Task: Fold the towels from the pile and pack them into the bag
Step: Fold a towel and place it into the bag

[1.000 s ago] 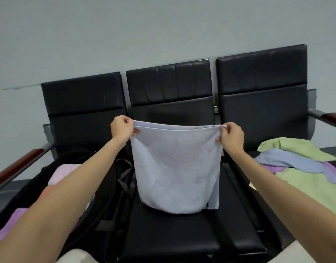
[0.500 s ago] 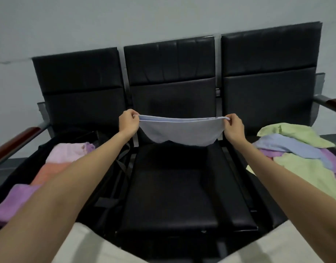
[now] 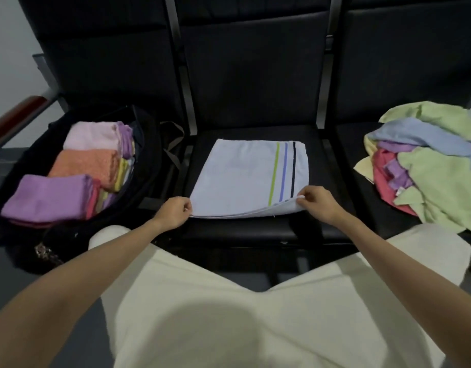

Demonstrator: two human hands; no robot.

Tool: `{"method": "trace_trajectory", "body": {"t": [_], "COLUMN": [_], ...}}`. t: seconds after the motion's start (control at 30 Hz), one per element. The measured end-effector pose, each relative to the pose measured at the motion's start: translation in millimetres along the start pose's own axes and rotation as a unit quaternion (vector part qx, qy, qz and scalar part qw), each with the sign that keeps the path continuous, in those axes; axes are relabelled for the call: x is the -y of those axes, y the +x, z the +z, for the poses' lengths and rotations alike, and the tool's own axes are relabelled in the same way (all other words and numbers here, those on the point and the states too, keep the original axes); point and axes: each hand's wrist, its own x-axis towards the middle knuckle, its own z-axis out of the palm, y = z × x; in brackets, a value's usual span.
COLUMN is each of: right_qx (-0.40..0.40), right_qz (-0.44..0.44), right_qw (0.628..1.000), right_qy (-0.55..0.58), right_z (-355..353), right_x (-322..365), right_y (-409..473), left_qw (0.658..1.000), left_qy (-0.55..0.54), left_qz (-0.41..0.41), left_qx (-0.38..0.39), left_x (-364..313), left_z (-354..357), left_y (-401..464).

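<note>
On the middle black seat lies the pale blue towel, folded flat in layers, with green, blue and black stripes near its right edge. The left hand pinches its near left corner; the right hand pinches the near right corner, lifting it slightly. Left of the towel, the black bag holds folded towels. Right of it sits the loose pile.

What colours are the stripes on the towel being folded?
Green, blue and black stripes on the pale blue towel; head view.
</note>
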Motion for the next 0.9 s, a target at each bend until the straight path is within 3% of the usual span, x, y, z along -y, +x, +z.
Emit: {"method": "trace_trajectory", "body": {"t": [0.13, 0.23, 0.43, 0.63, 0.73, 0.83, 0.9], "right_qx": [-0.008, -0.028, -0.047, -0.035, -0.075, -0.089, -0.065], "right_qz": [-0.034, -0.040, -0.054, -0.064, 0.024, 0.202, 0.268], "right_qw": [0.999, 0.999, 0.996, 0.988, 0.975, 0.925, 0.893], "right_qy": [-0.004, 0.011, 0.055, 0.134, 0.210, 0.309, 0.356], "right_z": [2, 2, -3, -8, -9, -4, -2], "right_x": [1, 5, 10, 5, -3, -21, -23], "right_y": [-9, -11, -10, -7, 4, 34, 59], "left_qw": [0.987, 0.963, 0.971, 0.951, 0.945, 0.940, 0.939], "left_qy": [0.142, 0.252, 0.013, -0.211, -0.251, -0.279, -0.289], "left_qz": [0.026, 0.081, 0.230, 0.220, 0.206, 0.194, 0.184], "left_qx": [0.065, 0.052, 0.069, 0.046, 0.024, 0.017, 0.023], "left_x": [-5, -34, -116, -185, -191, -185, -181], "left_z": [2, 2, 40, 75, 75, 66, 61], "left_y": [-10, -8, 4, 16, 20, 22, 24]}}
